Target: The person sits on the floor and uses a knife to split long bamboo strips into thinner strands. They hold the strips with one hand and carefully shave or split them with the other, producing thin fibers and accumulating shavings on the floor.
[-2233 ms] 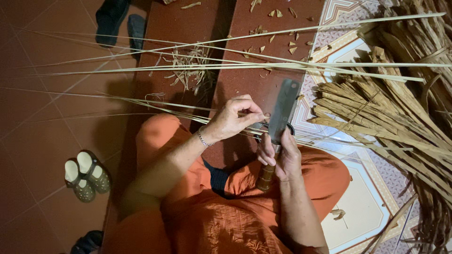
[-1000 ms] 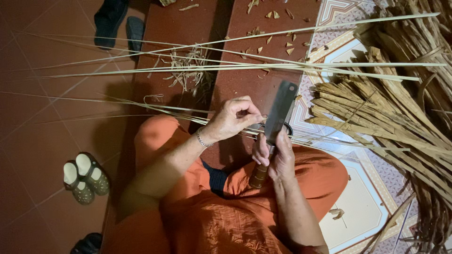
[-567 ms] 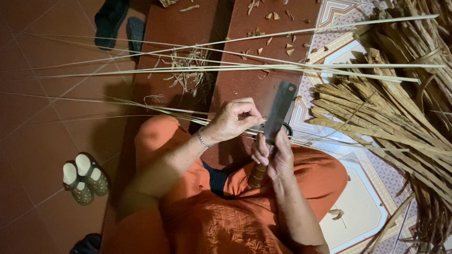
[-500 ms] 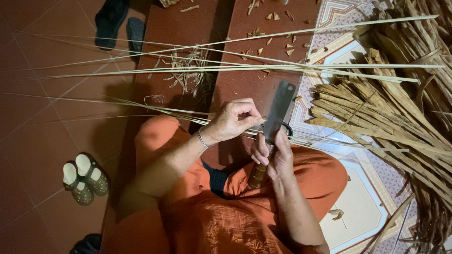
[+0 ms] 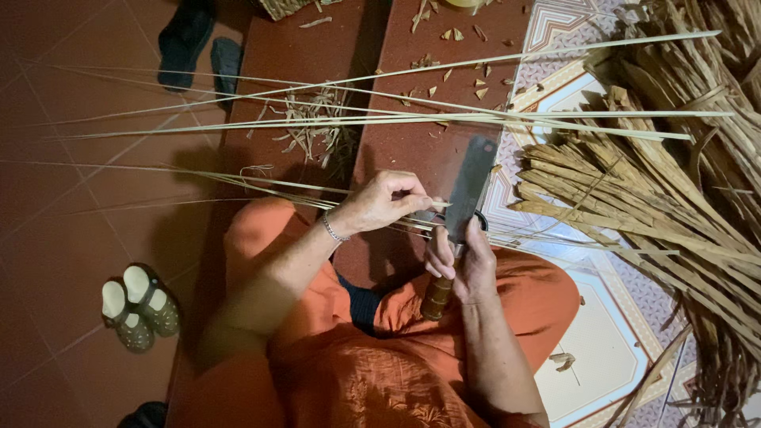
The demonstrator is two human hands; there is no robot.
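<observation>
The left hand (image 5: 386, 202) pinches a thin bamboo strip (image 5: 261, 182) taut so the cleaver (image 5: 469, 186), gripped in the right hand's (image 5: 464, 261) curled fingers, can split it.

Room to the left, a thicket to the right

Long thin pale bamboo slivers (image 5: 380, 119) lie fanned across the red tiled floor (image 5: 71, 238), barring any straight reach forward over the knees. A big heap of coarse brown bamboo strips (image 5: 650, 198) crowds the right side. A tangle of pale shavings (image 5: 313, 127) sits ahead. Open floor lies left, between the slivers and the small green-and-cream shoes (image 5: 139, 305).
</observation>
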